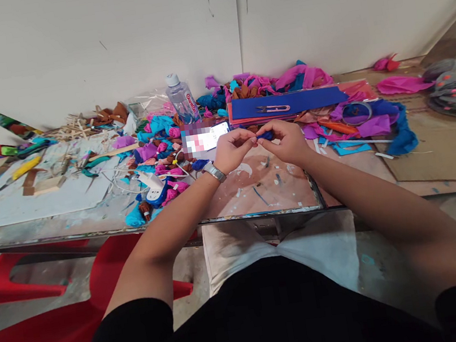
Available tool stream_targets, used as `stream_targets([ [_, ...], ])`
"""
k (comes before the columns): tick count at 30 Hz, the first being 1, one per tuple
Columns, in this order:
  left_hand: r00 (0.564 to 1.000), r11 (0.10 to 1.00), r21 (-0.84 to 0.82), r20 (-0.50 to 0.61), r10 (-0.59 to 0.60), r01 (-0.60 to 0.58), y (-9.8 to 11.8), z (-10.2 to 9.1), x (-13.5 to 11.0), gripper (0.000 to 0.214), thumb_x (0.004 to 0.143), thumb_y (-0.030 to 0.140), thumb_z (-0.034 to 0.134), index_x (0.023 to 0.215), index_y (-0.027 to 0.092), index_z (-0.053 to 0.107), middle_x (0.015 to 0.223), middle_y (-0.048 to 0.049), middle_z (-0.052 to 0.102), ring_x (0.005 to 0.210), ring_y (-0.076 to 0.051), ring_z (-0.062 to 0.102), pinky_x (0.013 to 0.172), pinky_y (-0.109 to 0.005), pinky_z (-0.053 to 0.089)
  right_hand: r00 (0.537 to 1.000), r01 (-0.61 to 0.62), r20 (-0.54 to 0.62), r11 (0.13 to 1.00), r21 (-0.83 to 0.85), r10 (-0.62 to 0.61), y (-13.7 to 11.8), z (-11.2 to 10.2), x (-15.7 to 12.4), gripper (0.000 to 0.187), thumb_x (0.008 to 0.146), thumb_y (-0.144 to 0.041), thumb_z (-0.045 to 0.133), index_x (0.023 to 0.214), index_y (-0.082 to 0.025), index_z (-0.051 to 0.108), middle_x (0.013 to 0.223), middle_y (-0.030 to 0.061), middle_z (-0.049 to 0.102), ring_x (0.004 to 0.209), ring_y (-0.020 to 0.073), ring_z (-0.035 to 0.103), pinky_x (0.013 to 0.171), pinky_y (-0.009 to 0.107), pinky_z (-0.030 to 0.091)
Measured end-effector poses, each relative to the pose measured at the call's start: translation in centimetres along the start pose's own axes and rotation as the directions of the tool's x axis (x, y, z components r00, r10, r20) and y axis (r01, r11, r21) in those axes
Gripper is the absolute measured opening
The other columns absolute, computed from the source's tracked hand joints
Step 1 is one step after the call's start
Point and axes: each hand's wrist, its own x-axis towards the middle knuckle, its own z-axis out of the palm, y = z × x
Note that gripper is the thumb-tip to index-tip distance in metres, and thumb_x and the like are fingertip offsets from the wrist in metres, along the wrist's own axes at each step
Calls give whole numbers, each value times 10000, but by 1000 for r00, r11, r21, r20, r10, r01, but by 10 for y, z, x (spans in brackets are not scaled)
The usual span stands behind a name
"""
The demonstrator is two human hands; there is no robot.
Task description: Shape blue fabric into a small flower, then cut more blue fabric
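Both of my hands meet over the middle of the worktable. My left hand, with a watch on its wrist, pinches one end of a small dark blue piece of crepe paper. My right hand is closed on the other end of the same piece. Just behind my hands lies a phone with a lit screen. Small rolled paper flowers in pink, blue and purple lie in a heap to the left of my left hand.
A water bottle stands behind the phone. A blue sheet with thread snips on it lies at the back. A tape roll and crumpled paper lie right. A red plastic chair stands left below.
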Motion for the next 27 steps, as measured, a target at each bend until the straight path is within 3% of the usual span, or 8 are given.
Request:
stream_targets([
  [7, 999, 998, -38, 35, -38, 40, 1, 0, -1, 426, 818, 561, 873, 898, 158, 759, 819, -70, 784, 747, -151, 727, 756, -315, 583, 1000, 2, 5, 1000, -9, -2, 1, 0, 0, 191, 879, -406, 771, 976, -242, 774, 964, 66, 778, 813, 221, 668, 781, 380, 549],
  [11, 996, 993, -86, 44, -76, 79, 2, 1, 0, 428, 772, 523, 920, 894, 147, 756, 819, -69, 790, 738, -141, 731, 750, -303, 585, 1000, -29, -3, 995, 95, 30, 2, 3, -1, 197, 862, -372, 775, 999, -232, 751, 984, 54, 763, 818, 201, 666, 771, 354, 551],
  [18, 984, 969, -179, 72, -161, 171, 3, 4, 0, 512, 698, 543, 969, 906, 151, 712, 795, -53, 786, 724, -139, 743, 712, -281, 581, 993, -110, -18, 965, 236, 118, -1, 6, 0, 488, 788, -356, 848, 1226, -262, 655, 1010, 22, 727, 849, 182, 678, 775, 322, 569],
  [22, 972, 939, -251, 90, -219, 235, 0, 4, 0, 544, 677, 540, 981, 934, 155, 695, 847, -57, 799, 780, -149, 766, 734, -276, 583, 986, -152, -16, 920, 361, 169, 0, 8, 1, 629, 783, -385, 870, 1338, -300, 587, 1005, 7, 715, 771, 154, 661, 697, 302, 575],
  [24, 971, 928, -284, 77, -228, 241, -2, 4, 0, 551, 670, 544, 983, 939, 163, 691, 852, -49, 800, 797, -150, 771, 750, -276, 590, 980, -183, -4, 903, 389, 201, 3, 8, 2, 586, 784, -432, 883, 1290, -294, 622, 955, -4, 710, 699, 140, 641, 635, 297, 563],
  [27, 972, 924, -304, 53, -228, 234, -3, 4, 1, 554, 649, 536, 996, 929, 167, 692, 841, -35, 800, 784, -140, 766, 749, -266, 592, 972, -234, 69, 894, 382, 224, 6, 8, 3, 417, 801, -535, 874, 1049, -248, 702, 761, -21, 670, 626, 143, 623, 591, 305, 547],
])
